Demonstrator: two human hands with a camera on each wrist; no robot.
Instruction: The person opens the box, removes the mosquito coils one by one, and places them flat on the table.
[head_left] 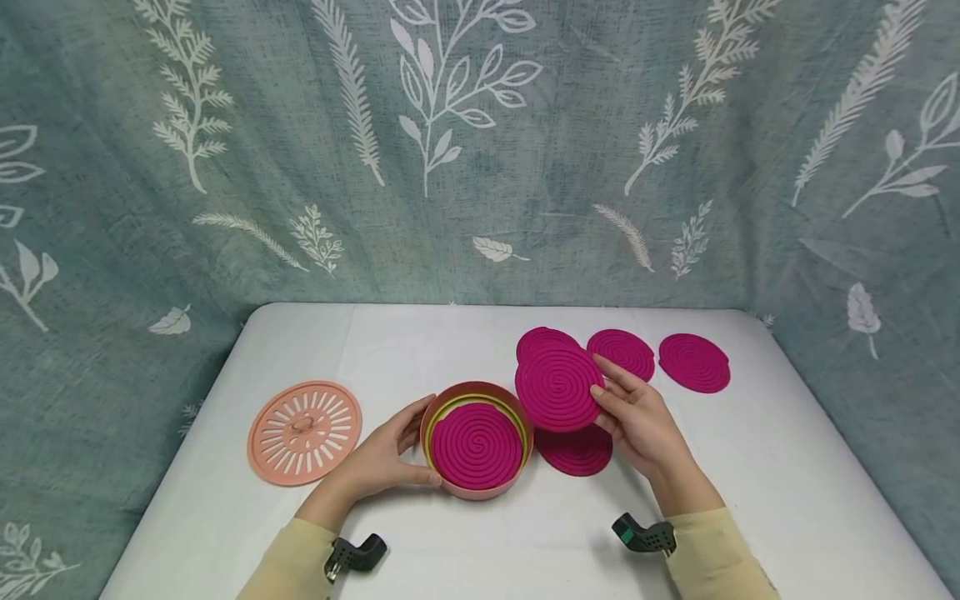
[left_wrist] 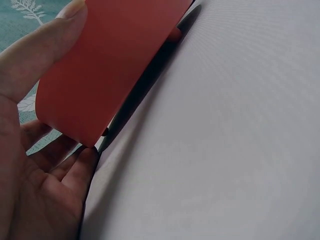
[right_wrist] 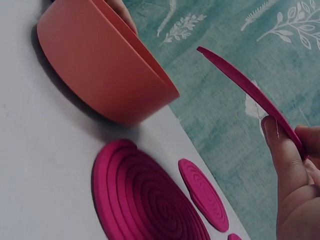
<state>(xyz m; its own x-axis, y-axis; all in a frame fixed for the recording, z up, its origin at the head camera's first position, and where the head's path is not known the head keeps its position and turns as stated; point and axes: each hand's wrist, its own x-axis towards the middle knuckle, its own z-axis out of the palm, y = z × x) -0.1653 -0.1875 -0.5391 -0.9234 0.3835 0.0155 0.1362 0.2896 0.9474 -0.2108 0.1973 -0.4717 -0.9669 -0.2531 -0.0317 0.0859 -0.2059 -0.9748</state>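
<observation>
My left hand (head_left: pixel 386 454) grips the side of a round salmon-pink container (head_left: pixel 480 493), thumb near the front and fingers around the back. Its wall (left_wrist: pixel 110 60) fills much of the left wrist view. Inside lies a magenta spiral coaster (head_left: pixel 477 446), with a yellow-green band around it. Just right of the container, my right hand (head_left: pixel 637 417) pinches another magenta spiral coaster (head_left: pixel 561 387) by its right edge. That coaster is tilted up off the table and seen nearly edge-on in the right wrist view (right_wrist: pixel 250 90). Below it, a coaster (head_left: pixel 576 454) lies partly covered.
More magenta coasters lie at the back right: one (head_left: pixel 543 337) partly hidden behind the held coaster, one (head_left: pixel 622 354) behind the right hand, one (head_left: pixel 693 363) farther right. A slotted peach lid (head_left: pixel 303 423) with a small knob lies left. A patterned curtain (head_left: pixel 450 250) hangs behind the white table.
</observation>
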